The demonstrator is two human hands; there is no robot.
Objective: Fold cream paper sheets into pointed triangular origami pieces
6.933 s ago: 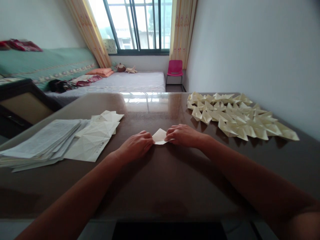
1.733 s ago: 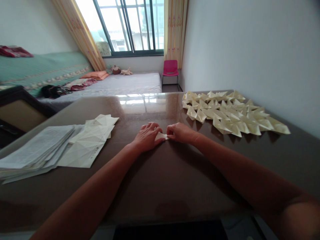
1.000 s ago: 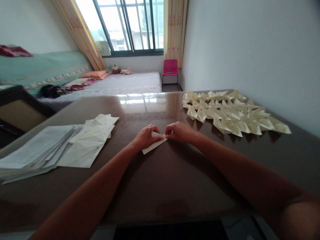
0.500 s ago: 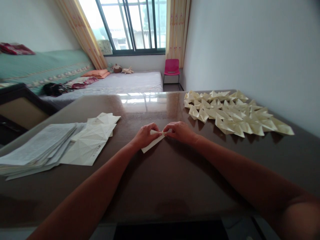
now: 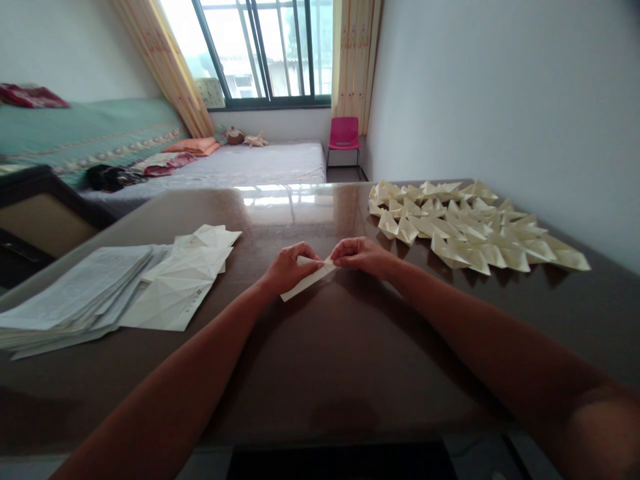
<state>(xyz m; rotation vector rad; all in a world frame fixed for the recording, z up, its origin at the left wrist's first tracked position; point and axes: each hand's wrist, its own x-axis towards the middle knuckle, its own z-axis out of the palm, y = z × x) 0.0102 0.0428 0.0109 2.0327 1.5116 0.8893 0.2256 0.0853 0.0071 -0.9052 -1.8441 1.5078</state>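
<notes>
Over the middle of a shiny brown table (image 5: 320, 373), a person's two bare hands sit close together at one small piece of folded cream paper (image 5: 303, 285). The left hand (image 5: 293, 268) pinches the paper, its thumb laid along the upper side and its fingers curled behind; the right hand (image 5: 363, 255) pinches the other end between thumb and fingertips, the rest of its fingers bent inward. The paper shows as a narrow slanting strip, one end angled toward the person below the left hand, the other end between the two hands; whether it touches the table cannot be told. To the left lies a loose stack (image 5: 85, 287) of printed sheets with uneven edges, and just beside it, on its right, creased sheets (image 5: 175, 287) of cream paper. To the right, farther back, many pointed, cream-coloured folded shapes (image 5: 480, 233) stand in close rows. Beyond the table is a bed (image 5: 280, 163) with a pale lilac sheet, bearing orange cushions (image 5: 193, 145). Near the bed's right side stands a pink chair (image 5: 344, 133). At the back, a bright window (image 5: 265, 53) is framed by yellow patterned curtains (image 5: 356, 60).
</notes>
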